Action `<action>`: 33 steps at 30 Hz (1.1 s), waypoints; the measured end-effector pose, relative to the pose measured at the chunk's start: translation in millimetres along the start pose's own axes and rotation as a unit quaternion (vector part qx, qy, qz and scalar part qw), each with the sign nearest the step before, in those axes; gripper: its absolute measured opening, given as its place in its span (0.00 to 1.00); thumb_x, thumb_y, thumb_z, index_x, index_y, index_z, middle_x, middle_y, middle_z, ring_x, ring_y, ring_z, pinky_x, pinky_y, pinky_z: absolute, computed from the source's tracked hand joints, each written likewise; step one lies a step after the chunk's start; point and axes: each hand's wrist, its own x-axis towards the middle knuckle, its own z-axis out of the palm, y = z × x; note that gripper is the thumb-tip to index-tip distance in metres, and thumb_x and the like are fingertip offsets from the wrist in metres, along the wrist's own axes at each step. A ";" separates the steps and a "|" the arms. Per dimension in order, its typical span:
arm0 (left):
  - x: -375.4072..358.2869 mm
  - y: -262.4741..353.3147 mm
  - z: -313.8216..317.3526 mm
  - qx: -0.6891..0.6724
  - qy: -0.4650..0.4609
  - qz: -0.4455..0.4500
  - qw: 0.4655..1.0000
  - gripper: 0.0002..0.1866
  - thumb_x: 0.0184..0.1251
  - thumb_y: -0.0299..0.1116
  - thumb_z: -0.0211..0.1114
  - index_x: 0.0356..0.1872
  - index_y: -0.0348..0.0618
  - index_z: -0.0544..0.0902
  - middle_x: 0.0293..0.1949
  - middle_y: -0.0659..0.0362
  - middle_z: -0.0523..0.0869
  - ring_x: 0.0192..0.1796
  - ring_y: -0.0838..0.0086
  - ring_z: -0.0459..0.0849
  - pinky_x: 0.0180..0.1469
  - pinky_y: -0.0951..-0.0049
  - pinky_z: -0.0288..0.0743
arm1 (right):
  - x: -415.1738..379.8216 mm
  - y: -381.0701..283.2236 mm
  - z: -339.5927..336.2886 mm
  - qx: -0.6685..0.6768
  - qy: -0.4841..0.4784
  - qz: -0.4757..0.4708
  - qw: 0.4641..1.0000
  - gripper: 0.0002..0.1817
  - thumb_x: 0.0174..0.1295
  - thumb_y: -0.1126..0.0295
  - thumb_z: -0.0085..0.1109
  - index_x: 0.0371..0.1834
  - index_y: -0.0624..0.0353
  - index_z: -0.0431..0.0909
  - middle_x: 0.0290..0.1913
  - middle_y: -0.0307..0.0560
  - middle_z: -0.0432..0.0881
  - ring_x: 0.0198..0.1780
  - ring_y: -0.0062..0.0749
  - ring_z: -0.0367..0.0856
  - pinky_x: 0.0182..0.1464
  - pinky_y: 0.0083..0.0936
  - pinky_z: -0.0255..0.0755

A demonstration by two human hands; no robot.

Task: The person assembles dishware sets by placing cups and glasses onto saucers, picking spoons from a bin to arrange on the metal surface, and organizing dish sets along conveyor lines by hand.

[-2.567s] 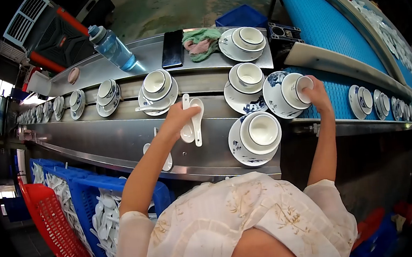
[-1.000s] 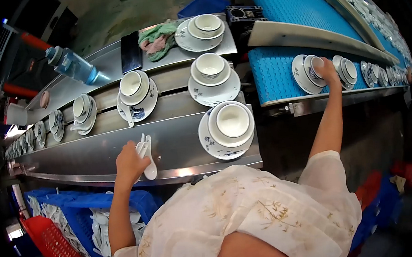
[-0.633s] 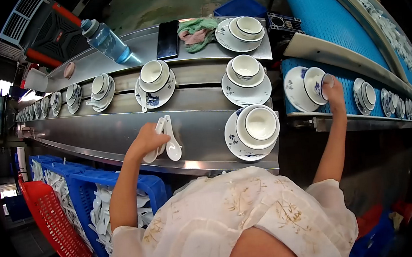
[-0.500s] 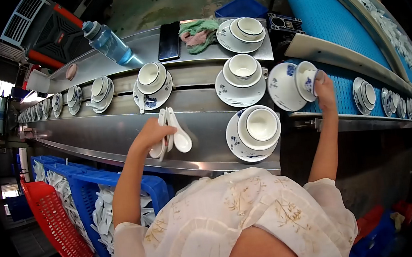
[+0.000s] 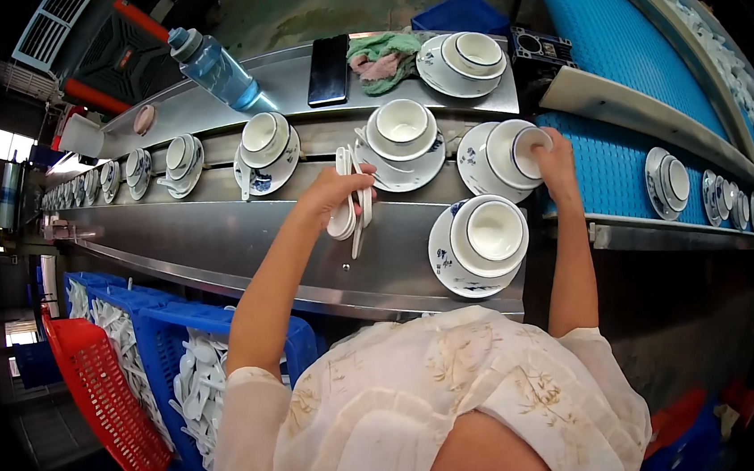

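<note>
Several white soup spoons [image 5: 340, 222] are bunched in my left hand [image 5: 344, 192], closed around their handles over the steel line. Just beyond it stands a set with a cup [image 5: 402, 122] in a bowl on a saucer; a spoon seems to lean at its left side. My right hand [image 5: 557, 166] pinches the rim of a cup [image 5: 528, 152], which sits tilted in a bowl [image 5: 502, 148] on a blue-patterned plate [image 5: 476, 162], at the join of steel line and blue belt. Nearer me is another stacked set with a cup [image 5: 496, 231].
More sets with spoons [image 5: 266, 155] run leftward along the line. A water bottle [image 5: 217, 73], a phone [image 5: 329, 71], cloths [image 5: 383, 63] and one set stand on the back ledge. Blue crates of spoons [image 5: 197, 386] and a red basket [image 5: 108, 393] are at lower left. Sets [image 5: 666, 181] line the blue belt [image 5: 608, 157].
My right hand has brought its set leftward to the end of the steel line. The sets on the line have moved left. My left hand has moved right with the spoons, close to the middle set.
</note>
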 end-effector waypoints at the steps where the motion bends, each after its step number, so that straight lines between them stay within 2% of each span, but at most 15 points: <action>1: -0.8 -3.4 -1.5 0.028 0.002 -0.007 1.000 0.14 0.57 0.32 0.63 0.42 0.35 0.78 0.28 0.53 0.84 0.21 0.78 0.79 0.19 0.81 0.71 | -0.3 2.4 1.7 -0.002 -0.014 -0.005 1.000 0.17 0.52 0.72 0.51 0.46 0.64 0.76 0.42 0.58 0.81 0.45 0.45 0.79 0.47 0.32 0.71; 6: -10.9 -17.8 -15.8 0.099 0.020 -0.016 0.995 0.11 0.57 0.34 0.63 0.35 0.37 0.78 0.26 0.55 0.83 0.16 0.78 0.76 0.18 0.81 0.69 | -9.6 -3.2 -1.6 0.036 -0.146 -0.083 0.985 0.20 0.60 0.62 0.54 0.52 0.62 0.73 0.46 0.55 0.80 0.48 0.39 0.77 0.49 0.30 0.70; 7: -13.4 -19.3 -17.2 0.121 0.034 -0.011 0.992 0.11 0.57 0.34 0.63 0.35 0.37 0.78 0.25 0.56 0.83 0.16 0.78 0.76 0.18 0.81 0.68 | -13.8 -15.7 -12.1 0.097 -0.223 0.074 0.967 0.24 0.61 0.56 0.54 0.55 0.61 0.72 0.49 0.51 0.79 0.49 0.35 0.77 0.51 0.28 0.69; 9: -18.7 -20.8 -22.5 0.162 0.069 0.000 0.984 0.12 0.56 0.35 0.63 0.35 0.37 0.79 0.22 0.57 0.81 0.16 0.78 0.75 0.18 0.81 0.67 | -6.7 -10.2 -39.9 -0.005 -0.181 -0.066 0.981 0.23 0.63 0.57 0.53 0.55 0.60 0.73 0.49 0.48 0.79 0.49 0.34 0.77 0.51 0.27 0.70; 12: -5.4 -22.5 -42.7 0.237 0.129 0.074 0.960 0.14 0.55 0.36 0.63 0.38 0.37 0.80 0.20 0.60 0.78 0.16 0.78 0.75 0.18 0.80 0.67 | 14.8 3.3 -99.7 -0.018 0.062 -0.093 0.994 0.18 0.63 0.66 0.52 0.55 0.57 0.74 0.50 0.48 0.79 0.49 0.35 0.77 0.52 0.27 0.71; 13: 1.7 -17.9 -50.1 0.230 0.134 0.084 0.960 0.15 0.54 0.36 0.61 0.40 0.37 0.80 0.21 0.60 0.78 0.17 0.78 0.75 0.19 0.79 0.67 | 24.1 15.4 -123.9 -0.069 0.139 -0.054 0.986 0.17 0.63 0.70 0.52 0.55 0.58 0.74 0.52 0.49 0.77 0.51 0.35 0.77 0.53 0.30 0.71; 16: 18.5 2.9 -65.7 0.150 0.064 -0.010 0.987 0.13 0.56 0.36 0.61 0.39 0.39 0.78 0.23 0.60 0.79 0.17 0.79 0.75 0.19 0.80 0.68 | 43.9 67.3 -191.3 -0.347 0.295 -0.074 0.887 0.21 0.57 0.77 0.51 0.56 0.56 0.73 0.55 0.54 0.74 0.56 0.43 0.74 0.56 0.35 0.69; 18: 28.8 1.8 -73.3 0.109 0.011 0.015 0.994 0.11 0.58 0.35 0.61 0.37 0.39 0.76 0.24 0.60 0.80 0.18 0.78 0.76 0.20 0.80 0.70 | 53.9 99.8 -227.8 -0.386 0.246 -0.033 0.888 0.23 0.54 0.77 0.50 0.57 0.58 0.72 0.56 0.57 0.73 0.58 0.48 0.72 0.59 0.36 0.65; 20: 31.5 -1.1 -81.2 0.099 0.004 0.013 0.995 0.12 0.57 0.34 0.61 0.39 0.39 0.77 0.25 0.59 0.81 0.20 0.78 0.78 0.20 0.80 0.71 | 67.3 146.0 -264.0 -0.339 0.133 -0.025 0.931 0.25 0.52 0.74 0.50 0.57 0.62 0.71 0.55 0.58 0.75 0.58 0.49 0.72 0.59 0.35 0.64; 21: 27.9 -1.8 -83.1 0.104 0.027 -0.001 0.994 0.12 0.57 0.34 0.61 0.40 0.39 0.77 0.26 0.59 0.82 0.21 0.78 0.78 0.20 0.80 0.71 | 71.0 164.0 -275.4 -0.293 0.072 0.002 0.953 0.27 0.51 0.69 0.52 0.58 0.65 0.69 0.54 0.60 0.74 0.57 0.51 0.72 0.59 0.35 0.64; 23: 12.0 -4.4 -81.2 0.095 0.054 0.006 0.994 0.13 0.58 0.33 0.61 0.43 0.39 0.77 0.28 0.57 0.83 0.21 0.78 0.78 0.19 0.81 0.71 | 64.5 168.3 -272.2 -0.311 0.037 -0.009 0.950 0.29 0.49 0.68 0.54 0.58 0.64 0.69 0.54 0.60 0.74 0.56 0.51 0.72 0.58 0.36 0.65; 25: -4.1 -7.0 -80.4 0.111 0.068 0.008 0.992 0.12 0.59 0.34 0.61 0.38 0.37 0.78 0.26 0.56 0.84 0.17 0.78 0.77 0.17 0.81 0.69 | 59.1 162.1 -265.8 -0.333 0.018 -0.009 0.943 0.30 0.48 0.66 0.57 0.57 0.64 0.69 0.53 0.60 0.74 0.55 0.51 0.72 0.57 0.37 0.65; 28: -22.1 -12.9 -71.2 0.150 0.085 0.010 0.985 0.11 0.58 0.35 0.63 0.32 0.35 0.78 0.22 0.57 0.83 0.15 0.78 0.76 0.17 0.80 0.68 | 53.5 131.9 -251.0 -0.275 -0.012 -0.005 0.961 0.32 0.40 0.65 0.62 0.53 0.64 0.73 0.45 0.56 0.80 0.48 0.43 0.78 0.50 0.31 0.70; 30: -29.5 -18.6 -60.9 0.198 0.141 0.048 0.969 0.13 0.53 0.37 0.68 0.24 0.35 0.79 0.18 0.58 0.79 0.16 0.76 0.75 0.18 0.74 0.67 | 45.4 108.3 -235.6 -0.189 -0.036 0.065 0.979 0.31 0.40 0.66 0.63 0.53 0.63 0.73 0.46 0.53 0.80 0.49 0.38 0.78 0.51 0.29 0.69; 33: -32.4 -24.7 -52.3 0.284 0.146 0.083 0.944 0.17 0.53 0.42 0.67 0.21 0.34 0.79 0.16 0.57 0.78 0.16 0.74 0.75 0.20 0.71 0.68 | 32.1 84.8 -201.5 -0.087 -0.044 0.052 0.994 0.30 0.42 0.69 0.60 0.54 0.63 0.73 0.45 0.51 0.80 0.48 0.35 0.78 0.52 0.26 0.69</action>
